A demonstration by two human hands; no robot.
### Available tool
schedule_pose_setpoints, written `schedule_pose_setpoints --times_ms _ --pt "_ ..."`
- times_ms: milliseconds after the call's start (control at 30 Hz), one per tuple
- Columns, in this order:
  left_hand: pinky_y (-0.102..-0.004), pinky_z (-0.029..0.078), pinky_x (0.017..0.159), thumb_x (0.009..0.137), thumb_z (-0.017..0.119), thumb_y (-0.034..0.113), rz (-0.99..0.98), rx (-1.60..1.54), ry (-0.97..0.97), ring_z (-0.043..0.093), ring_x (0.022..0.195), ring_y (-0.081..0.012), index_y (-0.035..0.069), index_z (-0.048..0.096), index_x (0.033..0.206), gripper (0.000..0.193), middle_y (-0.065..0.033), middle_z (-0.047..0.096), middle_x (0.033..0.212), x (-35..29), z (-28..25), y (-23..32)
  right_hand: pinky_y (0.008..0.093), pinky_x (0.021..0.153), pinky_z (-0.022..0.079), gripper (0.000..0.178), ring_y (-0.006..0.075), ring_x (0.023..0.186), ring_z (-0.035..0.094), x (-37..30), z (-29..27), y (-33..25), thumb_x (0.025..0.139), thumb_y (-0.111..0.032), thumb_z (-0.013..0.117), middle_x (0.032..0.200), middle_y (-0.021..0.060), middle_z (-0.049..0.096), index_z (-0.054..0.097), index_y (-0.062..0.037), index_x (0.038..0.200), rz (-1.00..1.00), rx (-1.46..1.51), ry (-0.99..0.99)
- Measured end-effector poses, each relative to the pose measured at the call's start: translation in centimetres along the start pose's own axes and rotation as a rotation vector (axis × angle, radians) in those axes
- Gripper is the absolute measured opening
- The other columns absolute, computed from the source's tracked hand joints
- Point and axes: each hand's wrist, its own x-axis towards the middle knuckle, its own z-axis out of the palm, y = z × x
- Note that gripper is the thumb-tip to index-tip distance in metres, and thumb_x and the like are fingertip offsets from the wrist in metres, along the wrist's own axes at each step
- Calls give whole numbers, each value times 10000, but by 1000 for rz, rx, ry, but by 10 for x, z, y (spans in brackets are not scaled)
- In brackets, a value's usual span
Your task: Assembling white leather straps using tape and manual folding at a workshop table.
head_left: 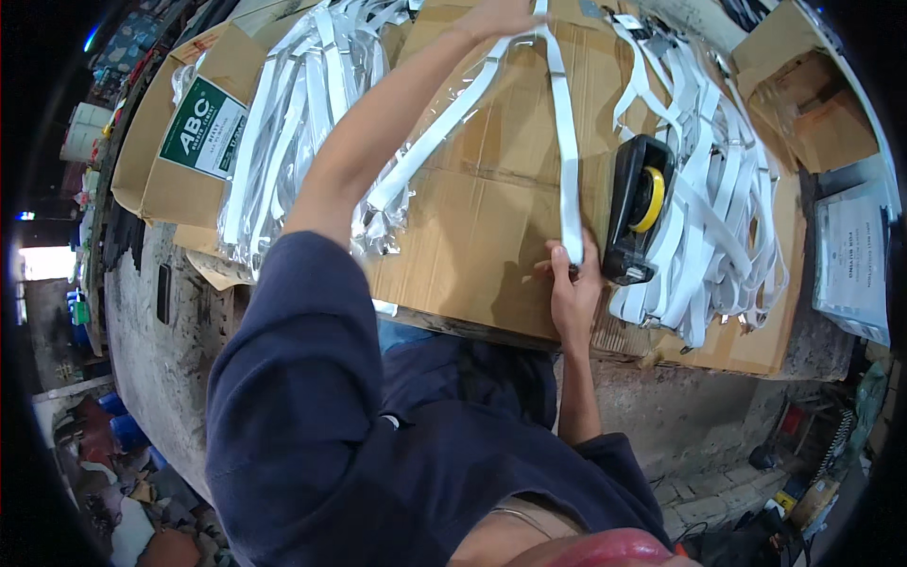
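White flat forked strap of smooth webbing lies over the brown cardboard sheet on the tabletop, its two legs spreading toward the person like an upturned V. Nearest, the right hand, reaching out from a dark navy short sleeve, has its grip clamped on the lower end of the strap's right leg, thumb on top, near the sheet's front edge. Just to the right of that hand sits a black tape dispenser with a yellow core, and against its far side spreads a loose, tangled heap of white straps. The forked strap's left leg slants down to the edge of a bunch of white straps in clear plastic. Farther away, the left hand is at the fork, partly cut off by the upper edge of the view, so I cannot tell whether its grip is closed on the webbing. Beyond the bunch on the left stands an open brown cardboard box with a green-and-white label.
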Motion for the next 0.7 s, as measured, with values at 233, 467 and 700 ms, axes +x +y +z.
schedule_pose_setpoints --times_ms 233,467,700 --pt "-387 426 980 905 610 339 -45 139 -91 560 1133 -347 6 538 1249 484 -173 614 1197 -214 -72 44 254 668 515 444 129 741 609 0 15 3 971 -106 515 1032 125 613 341 -12 1369 -117 160 41" --pt "-292 468 718 851 683 167 -866 49 547 646 855 -187 -16 565 1179 393 -114 682 997 -406 -82 109 225 597 454 392 86 669 533 4 20 9 949 -119 551 952 64 585 413 -33 1305 -195 -39 -17" --pt "-444 450 860 814 707 306 -513 140 501 566 1022 -318 -17 517 1220 553 -187 619 1045 -385 -52 125 216 579 434 350 74 693 484 20 33 10 942 -86 560 979 71 562 437 11 1256 -251 -25 -56"
